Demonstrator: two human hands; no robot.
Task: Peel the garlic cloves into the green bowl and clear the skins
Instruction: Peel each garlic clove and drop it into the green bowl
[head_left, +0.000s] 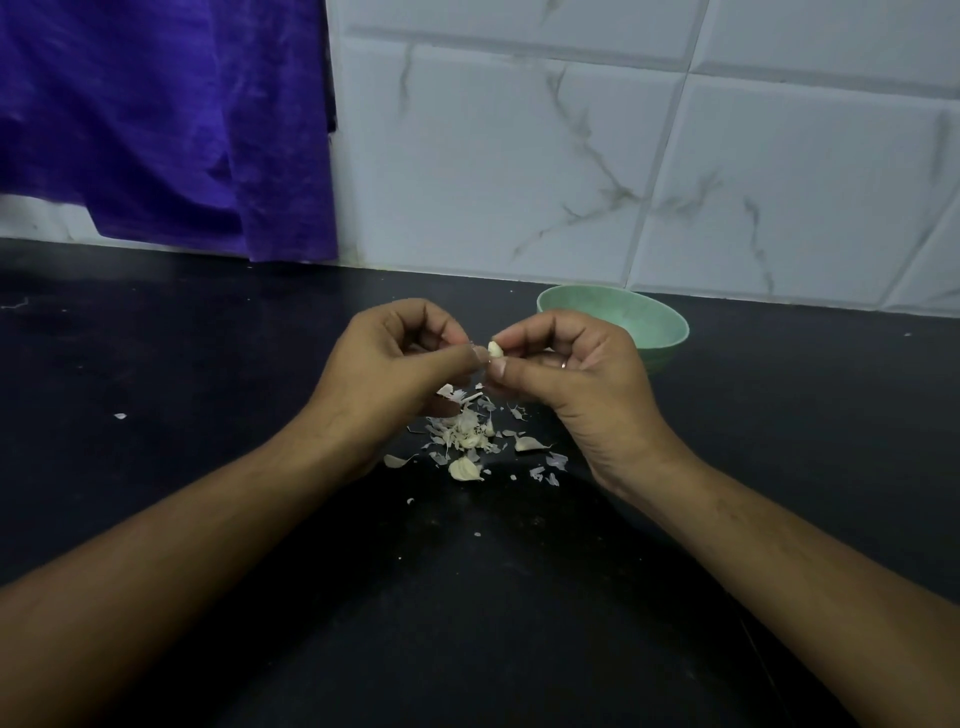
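A small pale garlic clove is pinched between the thumb and fingers of my right hand, above the black counter. My left hand meets it from the left, its thumb and fingertips curled against the clove's end. Below both hands lies a pile of papery garlic skins, with a few cloves among them, such as a clove at the front and another clove to the right. The green bowl stands just behind my right hand, partly hidden by it; its inside shows nothing.
A purple cloth hangs down the tiled wall at the back left. Stray skin flakes lie scattered on the counter to the left and in front of the pile.
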